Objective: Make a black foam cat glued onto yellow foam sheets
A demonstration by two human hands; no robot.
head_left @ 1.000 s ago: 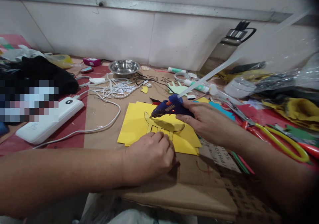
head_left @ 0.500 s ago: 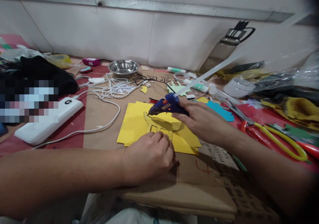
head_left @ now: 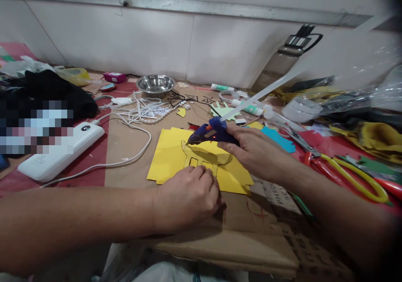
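The right hand [head_left: 253,148] is wrapped around a glue gun [head_left: 212,132], its nozzle at the left end of a yellow cutout [head_left: 202,156] that lies on the yellow sheet [head_left: 166,148]. The left hand [head_left: 190,198] rests, fingers curled, at the near edge of the sheet, over the cutout's lower part; its fingertips are hidden, so I cannot tell whether it pinches anything. A long glue stick [head_left: 260,93] juts from the back of the gun.

The cutout's shape looks finished, with dark outlines and narrow slots. The gluing seems under way at its left end; how much glue is down is too small to tell, and no other piece is visibly fixed to it.

Under the sheet, brown cardboard [head_left: 251,242] covers part of the red-topped table [head_left: 94,173]. Left of the sheet are a power bank [head_left: 86,139] and black cloth [head_left: 73,96]; beyond it, a metal bowl [head_left: 156,90] and a green cutout [head_left: 224,111]; to its right, blue paper [head_left: 281,140] and scissors [head_left: 315,153]. Farther beyond, a bottle [head_left: 276,66] stands by a pale wall [head_left: 157,39] crossed by a metal rail [head_left: 188,6].
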